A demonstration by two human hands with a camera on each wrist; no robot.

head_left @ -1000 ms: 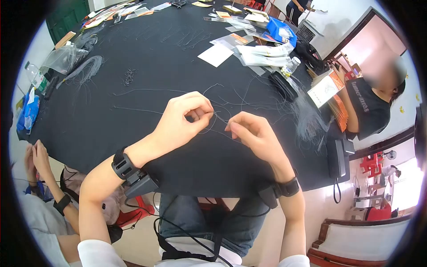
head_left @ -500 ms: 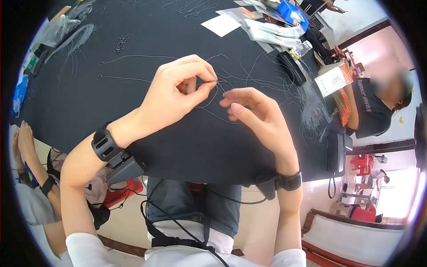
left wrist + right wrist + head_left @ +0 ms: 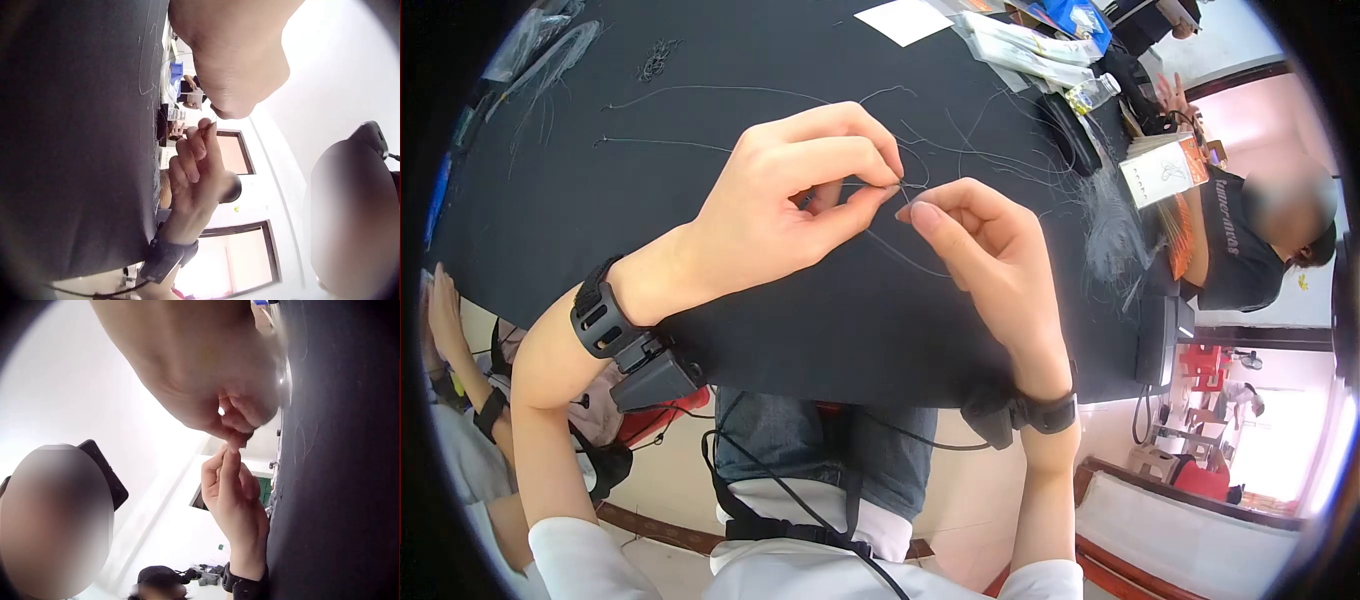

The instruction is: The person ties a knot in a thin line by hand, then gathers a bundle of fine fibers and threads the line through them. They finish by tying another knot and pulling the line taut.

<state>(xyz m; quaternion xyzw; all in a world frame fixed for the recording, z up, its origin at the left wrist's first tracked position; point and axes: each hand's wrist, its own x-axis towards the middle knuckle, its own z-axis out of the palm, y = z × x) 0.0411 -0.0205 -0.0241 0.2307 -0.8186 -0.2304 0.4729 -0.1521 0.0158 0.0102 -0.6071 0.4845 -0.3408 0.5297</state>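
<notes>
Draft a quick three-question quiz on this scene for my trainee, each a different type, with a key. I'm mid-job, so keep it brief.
1. Multiple choice: what does the left hand pinch?
A) a pair of scissors
B) a thin grey line
C) a paper label
2. True or false: the right hand is stretched out flat with its fingers spread.
3. Compare: in the head view, which lies farther left, the white card or the dark tangled clump?

Key:
1. B.
2. False; its fingers are curled, with thumb and fingertip close to the left hand's fingertips.
3. The dark tangled clump.
</notes>
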